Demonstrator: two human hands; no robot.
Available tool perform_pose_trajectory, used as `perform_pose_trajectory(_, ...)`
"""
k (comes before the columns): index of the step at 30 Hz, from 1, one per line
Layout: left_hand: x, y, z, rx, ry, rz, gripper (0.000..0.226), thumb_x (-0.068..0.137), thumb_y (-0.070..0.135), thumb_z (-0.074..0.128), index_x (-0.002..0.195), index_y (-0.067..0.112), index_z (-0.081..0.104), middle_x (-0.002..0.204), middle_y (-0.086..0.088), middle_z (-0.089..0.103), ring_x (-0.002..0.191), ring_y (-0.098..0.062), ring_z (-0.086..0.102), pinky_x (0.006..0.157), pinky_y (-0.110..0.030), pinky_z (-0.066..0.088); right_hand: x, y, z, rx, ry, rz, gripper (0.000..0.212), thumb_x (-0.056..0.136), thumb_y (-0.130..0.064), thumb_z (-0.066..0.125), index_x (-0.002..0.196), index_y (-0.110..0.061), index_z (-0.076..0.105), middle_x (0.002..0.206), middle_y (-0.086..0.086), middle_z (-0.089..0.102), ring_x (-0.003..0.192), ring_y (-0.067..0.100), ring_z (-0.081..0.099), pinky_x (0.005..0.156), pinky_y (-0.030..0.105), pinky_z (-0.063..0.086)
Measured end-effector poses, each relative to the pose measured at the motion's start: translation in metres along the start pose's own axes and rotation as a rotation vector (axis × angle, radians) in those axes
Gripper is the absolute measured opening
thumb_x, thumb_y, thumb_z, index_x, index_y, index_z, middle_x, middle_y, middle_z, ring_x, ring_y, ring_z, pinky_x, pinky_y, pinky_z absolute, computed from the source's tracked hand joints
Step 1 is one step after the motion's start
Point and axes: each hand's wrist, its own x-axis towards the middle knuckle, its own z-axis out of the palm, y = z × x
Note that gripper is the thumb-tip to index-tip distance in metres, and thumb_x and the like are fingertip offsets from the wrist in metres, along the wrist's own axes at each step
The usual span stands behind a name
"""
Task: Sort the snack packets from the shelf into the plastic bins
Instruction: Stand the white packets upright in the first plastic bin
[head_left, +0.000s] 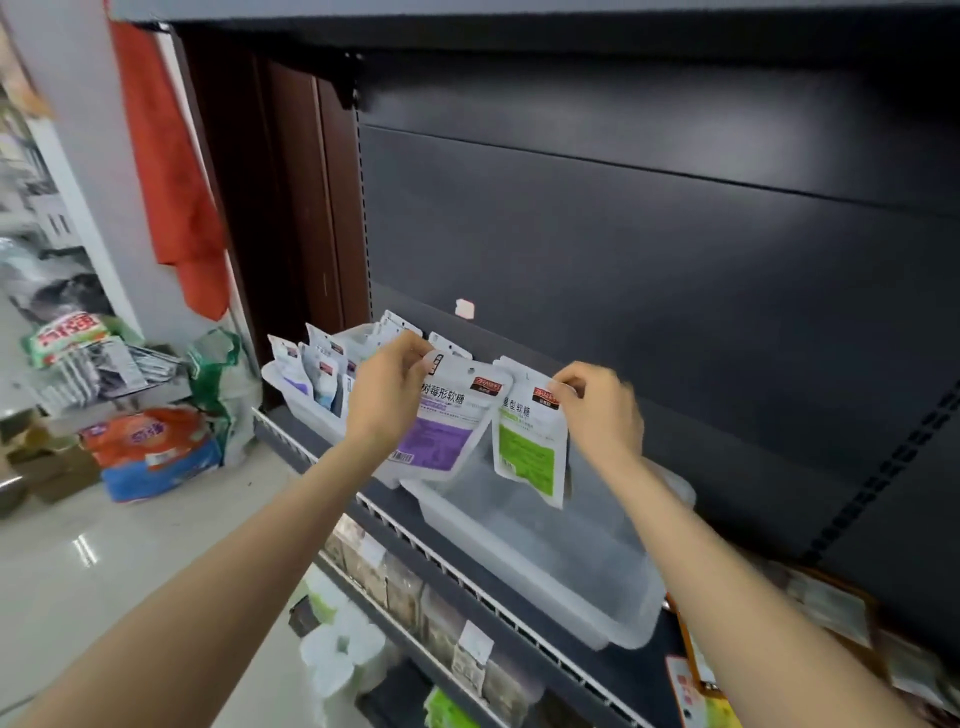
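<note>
Nearest, directly under both sets of fingers, an empty clear plastic bin (545, 561) on the dark shelf (639, 670), long side running away to the right. Above its far end, two packets dangling by their top edges. Left hand (387, 395) with fingers (415, 353) pinching the top left corner of the purple-label gummy packet (441, 421); right hand (605, 410) with fingers (569, 382) pinching the top right corner of the green-label gummy packet (530, 441). Both grips closed on the pouches, neither released.

Best handled one flavour per bin: green packet straight down into the empty bin below the right fingers, lowered until its bottom edge touches the floor of the bin, then let go, so as to stand upright rather than flop flat. Purple packet probably bound leftward. Beyond and left of the left fingers, a second plastic bin (291, 395) already filled with standing packets (322, 374); worth matching the label colour there before dropping, though print too small to confirm. Corner pinches let the pouches swing, so slow lowering advised.
</note>
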Motion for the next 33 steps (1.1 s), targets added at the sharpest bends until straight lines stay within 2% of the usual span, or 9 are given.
perform_pose_trajectory(2,0.025,-0.019,-0.001,-0.038,0.007,-0.018,0.01,0.098,0.017,0.05,0.093,0.018,0.058,0.09,0.001,0.064,0.072,-0.016,0.058,0.061,-0.026,0.046,0.018,-0.011,0.018,-0.048,0.002,-0.017,0.012,0.092,-0.025,0.056,0.088,-0.023,0.067,0.093,-0.004,0.069,0.089,0.023,0.059,0.065,0.028,0.042)
perform_pose_trajectory(5,0.062,-0.048,-0.004,-0.082,-0.005,-0.03,0.009,0.097,0.02,0.051,0.092,0.018,0.059,0.088,0.001,0.064,0.078,-0.022,0.063,0.07,-0.042,0.055,0.045,-0.028,0.044,-0.091,-0.004,0.009,0.012,0.093,-0.024,0.055,0.09,-0.024,0.067,0.096,-0.002,0.069,0.088,0.025,0.06,0.063,0.027,0.038)
perform_pose_trajectory(7,0.088,-0.066,-0.007,-0.109,-0.013,-0.026,0.009,0.096,0.02,0.052,0.092,0.016,0.059,0.086,0.002,0.063,0.078,-0.022,0.063,0.072,-0.045,0.054,0.062,-0.042,0.062,-0.122,0.01,0.032,0.013,0.094,-0.026,0.055,0.092,-0.025,0.067,0.097,-0.001,0.069,0.09,0.026,0.06,0.063,0.027,0.038)
perform_pose_trajectory(13,0.176,-0.112,-0.015,-0.162,-0.026,0.03,0.009,0.095,0.01,0.054,0.098,0.01,0.062,0.086,0.004,0.062,0.08,-0.015,0.06,0.075,-0.027,0.049,0.114,-0.078,0.126,-0.122,0.132,0.093,0.011,0.093,-0.027,0.057,0.091,-0.025,0.068,0.099,-0.003,0.068,0.09,0.024,0.061,0.063,0.028,0.04)
perform_pose_trajectory(19,0.256,-0.154,-0.021,-0.257,-0.067,0.112,0.008,0.093,0.01,0.056,0.089,0.006,0.061,0.078,0.003,0.061,0.064,-0.007,0.053,0.053,-0.004,0.036,0.145,-0.101,0.184,-0.043,0.187,0.14,0.011,0.092,-0.027,0.06,0.092,-0.022,0.07,0.098,-0.005,0.07,0.088,0.019,0.062,0.063,0.028,0.043)
perform_pose_trajectory(21,0.277,-0.168,-0.02,-0.274,-0.106,0.097,0.007,0.094,0.008,0.054,0.091,0.008,0.06,0.081,0.003,0.061,0.069,-0.01,0.054,0.058,-0.007,0.039,0.153,-0.109,0.2,0.035,0.198,0.157,0.011,0.09,-0.023,0.062,0.092,-0.018,0.071,0.097,-0.003,0.071,0.087,0.018,0.062,0.065,0.026,0.043)
perform_pose_trajectory(24,0.303,-0.193,-0.013,-0.275,-0.152,0.052,0.007,0.094,0.004,0.053,0.093,0.007,0.06,0.086,0.002,0.062,0.08,-0.014,0.057,0.07,-0.019,0.044,0.162,-0.107,0.222,0.106,0.199,0.21,0.011,0.088,-0.016,0.064,0.092,-0.011,0.073,0.093,0.001,0.072,0.079,0.012,0.06,0.058,0.012,0.036)
perform_pose_trajectory(31,0.334,-0.248,0.021,-0.114,-0.364,0.038,0.012,0.096,0.004,0.048,0.101,-0.002,0.058,0.096,-0.011,0.065,0.081,-0.017,0.054,0.065,-0.017,0.034,0.175,-0.083,0.261,-0.098,0.091,0.376,0.021,0.092,-0.009,0.054,0.097,-0.02,0.072,0.102,-0.001,0.071,0.097,0.021,0.064,0.077,0.034,0.051)
perform_pose_trajectory(33,0.341,-0.247,0.028,-0.115,-0.385,0.066,0.013,0.096,0.005,0.048,0.1,-0.001,0.058,0.095,-0.013,0.067,0.08,-0.02,0.056,0.066,-0.027,0.04,0.182,-0.087,0.263,-0.183,0.085,0.384,0.029,0.092,-0.005,0.049,0.102,-0.023,0.07,0.107,-0.001,0.07,0.101,0.023,0.063,0.079,0.034,0.051)
